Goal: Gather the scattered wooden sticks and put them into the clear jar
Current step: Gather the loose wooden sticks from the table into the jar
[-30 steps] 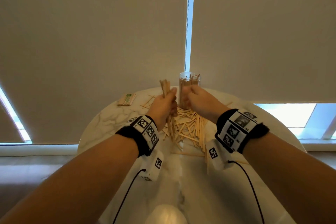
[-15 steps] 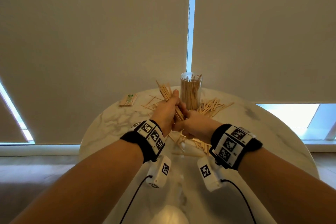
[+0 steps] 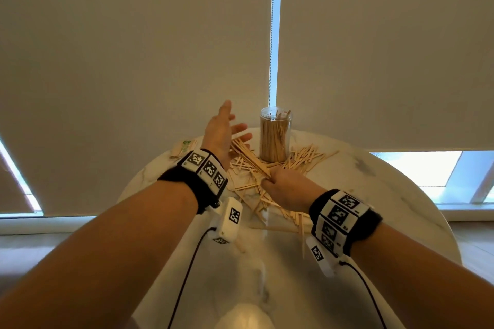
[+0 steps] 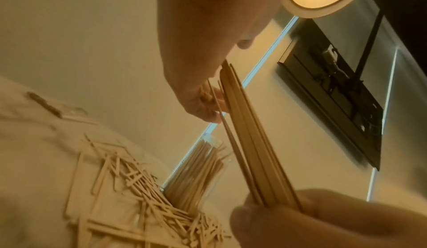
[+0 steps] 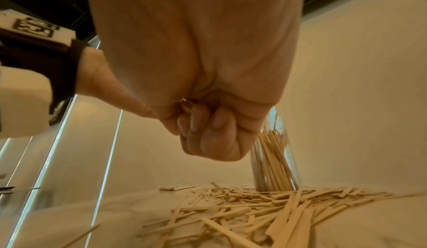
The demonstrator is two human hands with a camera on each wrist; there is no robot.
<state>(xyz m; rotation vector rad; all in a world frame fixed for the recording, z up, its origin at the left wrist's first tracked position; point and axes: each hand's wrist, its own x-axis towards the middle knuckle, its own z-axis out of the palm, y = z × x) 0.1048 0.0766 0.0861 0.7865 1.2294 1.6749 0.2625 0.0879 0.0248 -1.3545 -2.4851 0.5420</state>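
My right hand grips a bundle of wooden sticks at its near end, fist curled tight. The bundle slants up and left towards my left hand. That hand is raised, its fingers straight and spread beside the bundle's far end, holding nothing. The clear jar stands upright just behind the hands, packed with sticks. Several loose sticks lie scattered around the jar's base and under my hands.
The round marble table carries everything. A small paper packet lies at its far left edge. Beige roller blinds hang close behind the table. A light dome shows at the near edge.
My left hand has let go of the bundle, opened and lifted. The right hand has taken the bundle's near end and now holds it alone, slanted lower.
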